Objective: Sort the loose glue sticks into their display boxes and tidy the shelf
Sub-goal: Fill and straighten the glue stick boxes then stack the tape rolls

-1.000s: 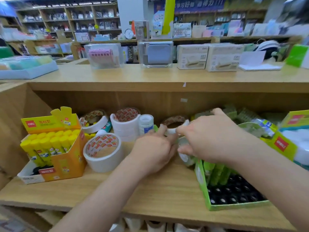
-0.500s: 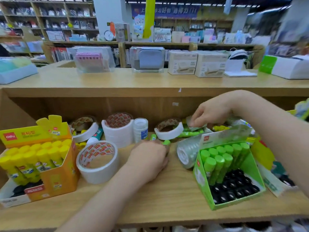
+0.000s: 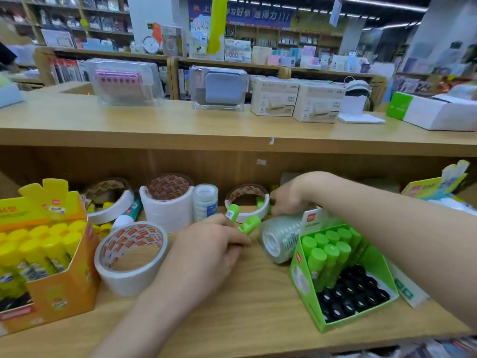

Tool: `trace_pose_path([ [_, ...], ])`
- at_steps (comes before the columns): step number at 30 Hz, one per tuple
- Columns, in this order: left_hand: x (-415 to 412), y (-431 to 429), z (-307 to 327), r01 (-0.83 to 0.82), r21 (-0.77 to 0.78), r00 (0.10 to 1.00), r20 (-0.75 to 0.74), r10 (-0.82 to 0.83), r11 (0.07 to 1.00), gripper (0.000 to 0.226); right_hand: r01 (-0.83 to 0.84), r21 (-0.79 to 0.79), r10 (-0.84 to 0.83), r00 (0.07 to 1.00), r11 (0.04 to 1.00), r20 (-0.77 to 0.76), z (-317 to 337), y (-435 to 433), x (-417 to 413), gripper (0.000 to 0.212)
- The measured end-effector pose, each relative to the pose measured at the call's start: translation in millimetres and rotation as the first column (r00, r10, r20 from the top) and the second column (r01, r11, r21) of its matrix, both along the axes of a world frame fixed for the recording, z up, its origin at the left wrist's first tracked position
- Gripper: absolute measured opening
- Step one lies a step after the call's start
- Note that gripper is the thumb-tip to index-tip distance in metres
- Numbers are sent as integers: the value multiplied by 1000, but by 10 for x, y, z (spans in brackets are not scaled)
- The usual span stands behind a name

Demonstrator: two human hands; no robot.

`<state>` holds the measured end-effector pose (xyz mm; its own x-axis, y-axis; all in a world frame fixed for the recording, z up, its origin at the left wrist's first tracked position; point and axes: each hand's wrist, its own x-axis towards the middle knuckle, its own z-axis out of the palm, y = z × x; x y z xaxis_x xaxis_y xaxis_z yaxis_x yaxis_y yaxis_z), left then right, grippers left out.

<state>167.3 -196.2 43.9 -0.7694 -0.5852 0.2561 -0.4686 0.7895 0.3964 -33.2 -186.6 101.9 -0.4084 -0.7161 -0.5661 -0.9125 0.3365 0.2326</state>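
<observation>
Glue sticks, two green, gripped in left hand fingers; right hand fingers beside tape ring, grasp unclear.

Three cardboard display boxes show: one orange box at lower left, one green box at lower right, and one yellow box cut off at the right edge. Four white paper tape rolls with red-printed liners spread across the middle, one of them a thick stack. Two stacks of clear plastic tape sit among them. The left hand holds two green plastic glue sticks; about eight more stand in the green box. Two beige cartons and two clear plastic cases sit at upper centre.
</observation>
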Motion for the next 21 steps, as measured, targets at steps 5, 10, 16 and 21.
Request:
trace_pose_path([
  [5,-38,-58,-60,6,43,1000,-20,-5,999,22,-82,42,86,991,996,-102,-90,-155,-33,36],
  [10,-45,-97,-71,8,114,996,-86,2,993,19,-120,-12,118,988,993,-101,-91,-144,-94,21],
  [16,-25,-117,-87,21,150,986,-166,4,989,18,6,-243,13,997,970,74,83,-51,-110,16],
  [21,-37,-119,-101,28,154,973,-230,8,988,18,69,-380,-4,986,922,169,148,98,-114,19],
])
